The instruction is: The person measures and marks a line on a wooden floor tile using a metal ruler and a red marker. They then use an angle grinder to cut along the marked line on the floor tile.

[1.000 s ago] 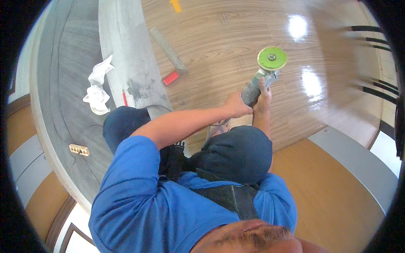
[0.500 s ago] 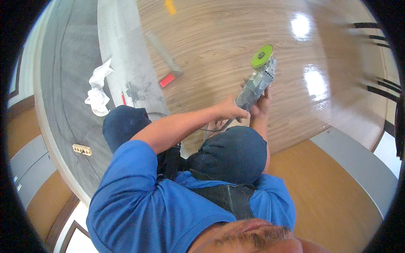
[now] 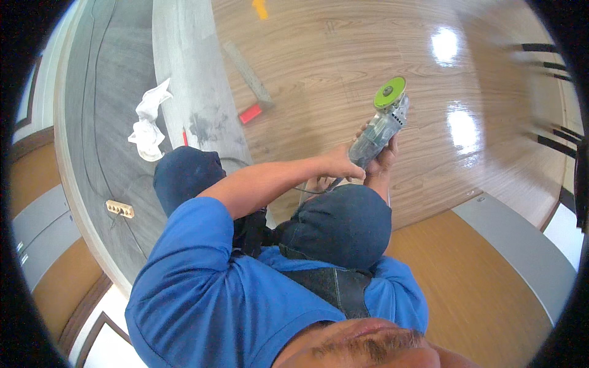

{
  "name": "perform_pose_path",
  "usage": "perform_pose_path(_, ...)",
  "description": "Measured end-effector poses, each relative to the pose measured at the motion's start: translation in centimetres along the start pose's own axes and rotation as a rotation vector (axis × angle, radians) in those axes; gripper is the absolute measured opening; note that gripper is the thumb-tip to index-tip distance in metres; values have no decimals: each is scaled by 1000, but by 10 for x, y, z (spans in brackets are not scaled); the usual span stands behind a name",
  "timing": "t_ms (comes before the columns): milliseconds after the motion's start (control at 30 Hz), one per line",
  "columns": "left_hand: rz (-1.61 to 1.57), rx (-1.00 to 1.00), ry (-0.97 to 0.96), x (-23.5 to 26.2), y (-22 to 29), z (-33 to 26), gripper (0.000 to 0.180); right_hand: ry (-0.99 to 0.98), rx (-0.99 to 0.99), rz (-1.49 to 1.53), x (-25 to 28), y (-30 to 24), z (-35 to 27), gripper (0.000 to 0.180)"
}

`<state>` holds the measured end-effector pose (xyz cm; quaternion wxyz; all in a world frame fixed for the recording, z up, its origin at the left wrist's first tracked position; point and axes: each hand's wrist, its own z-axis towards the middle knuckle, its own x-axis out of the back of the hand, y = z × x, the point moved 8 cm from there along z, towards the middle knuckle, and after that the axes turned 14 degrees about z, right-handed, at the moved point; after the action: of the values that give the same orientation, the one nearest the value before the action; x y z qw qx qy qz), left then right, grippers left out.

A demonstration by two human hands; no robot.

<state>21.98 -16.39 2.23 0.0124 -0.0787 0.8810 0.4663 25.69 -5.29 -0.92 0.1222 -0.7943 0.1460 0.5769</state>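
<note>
Both hands hold a dusty grey angle grinder [image 3: 370, 142] above my bent knee. Its bright green disc [image 3: 390, 92] points away from me, toward the wood-grain floor. My left hand [image 3: 339, 164] is wrapped over the near left side of the body, close to the cord end. From the right, my right hand [image 3: 386, 157] cups the body, and some of its fingertips show on the far left side. The grinder's dark cord [image 3: 294, 188] runs left, past my knees.
Left of the grinder lie an L-shaped metal square with a red handle [image 3: 250, 113], a red pencil [image 3: 184, 137] and crumpled white material [image 3: 148, 126]. Further left are a power strip [image 3: 119, 209] and thin cables on a grey surface. Black chair-like legs [image 3: 555, 146] stand far right.
The whole view has shifted slightly, so the floor items appear a little further right. Both hands keep the same hold on the angle grinder, which is slightly lower and further right in view.
</note>
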Motion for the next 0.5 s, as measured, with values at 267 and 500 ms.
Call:
perform_pose_path(267,19,-50,117,1,-9,6,73,103,14,-58,1,4,3,73)
perform_pose_path(500,-136,-49,180,-8,-4,14,62,282,132,-391,13,-20,6,79)
